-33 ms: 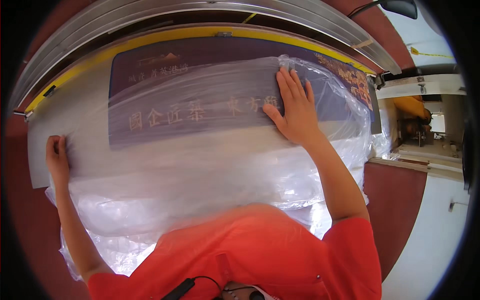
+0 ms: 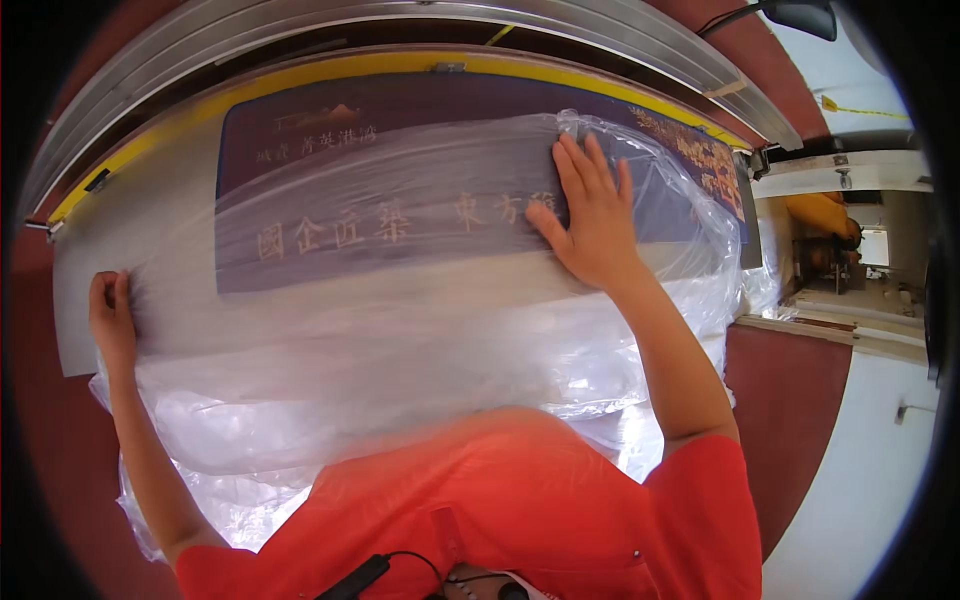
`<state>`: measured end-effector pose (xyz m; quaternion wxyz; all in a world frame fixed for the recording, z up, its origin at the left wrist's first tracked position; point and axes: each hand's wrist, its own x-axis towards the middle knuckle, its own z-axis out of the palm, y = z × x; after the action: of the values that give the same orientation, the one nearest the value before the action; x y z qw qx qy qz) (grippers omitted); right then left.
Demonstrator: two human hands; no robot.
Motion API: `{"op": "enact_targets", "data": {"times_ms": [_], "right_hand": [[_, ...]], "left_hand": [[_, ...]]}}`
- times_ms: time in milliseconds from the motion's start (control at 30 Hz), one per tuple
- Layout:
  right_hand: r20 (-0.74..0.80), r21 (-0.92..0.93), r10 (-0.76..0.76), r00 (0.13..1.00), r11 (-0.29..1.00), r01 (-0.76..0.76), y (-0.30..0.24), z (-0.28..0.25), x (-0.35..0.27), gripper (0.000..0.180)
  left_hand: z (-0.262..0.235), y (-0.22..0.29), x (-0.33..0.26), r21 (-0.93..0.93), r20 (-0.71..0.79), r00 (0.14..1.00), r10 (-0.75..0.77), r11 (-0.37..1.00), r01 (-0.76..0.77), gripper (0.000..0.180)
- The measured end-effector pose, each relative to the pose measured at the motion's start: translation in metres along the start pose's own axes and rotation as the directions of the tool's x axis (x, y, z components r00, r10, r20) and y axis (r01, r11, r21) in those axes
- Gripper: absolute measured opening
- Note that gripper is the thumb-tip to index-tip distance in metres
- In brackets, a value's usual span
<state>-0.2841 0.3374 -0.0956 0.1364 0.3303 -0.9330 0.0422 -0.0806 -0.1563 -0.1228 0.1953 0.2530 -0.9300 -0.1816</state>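
A clear plastic sheet (image 2: pixel 400 345) lies over a light grey board and most of the dark purple printed panel (image 2: pixel 300 180) with gold lettering. At the left, my left hand (image 2: pixel 113 310) is closed with its fingers curled, pinching the plastic's left edge, which puckers beside it. My right hand (image 2: pixel 597 220) lies open and flat on the plastic over the panel's right part, fingers and thumb apart. Just past its fingertips the sheet's far edge is bunched up. Towards me the plastic hangs down, wrinkled and shiny, against my red shirt.
Behind the panel runs a yellow strip (image 2: pixel 360 66) with small metal clips, and beyond it a long silvery metal rail (image 2: pixel 560 16). A doorway (image 2: pixel 845 240) opens onto a room at the right. The floor (image 2: pixel 785 420) is dark red.
The fingers of my right hand have spread slightly further apart. My left hand and the plastic sheet have barely shifted.
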Motion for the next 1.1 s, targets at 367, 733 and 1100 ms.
{"op": "enact_targets", "data": {"times_ms": [367, 733, 1100], "right_hand": [[-0.229, 0.246, 0.33, 0.916, 0.93, -0.273, 0.039, 0.031, 0.048, 0.014], [-0.093, 0.641, 0.582, 0.808, 0.656, -0.398, 0.085, 0.037, 0.037, 0.025], [-0.006, 0.451, 0.824, 0.566, 0.508, -0.734, 0.117, 0.038, 0.088, 0.043]], "left_hand": [[-0.044, -0.022, -0.024, -0.665, 0.232, 0.958, -0.171, 0.691, 0.284, 0.012], [0.018, 0.009, 0.088, -0.373, -0.231, 0.963, -0.141, 0.927, 0.046, 0.025], [0.09, 0.053, 0.149, -0.218, -0.252, 0.858, -0.448, 0.89, 0.401, 0.046]]}}
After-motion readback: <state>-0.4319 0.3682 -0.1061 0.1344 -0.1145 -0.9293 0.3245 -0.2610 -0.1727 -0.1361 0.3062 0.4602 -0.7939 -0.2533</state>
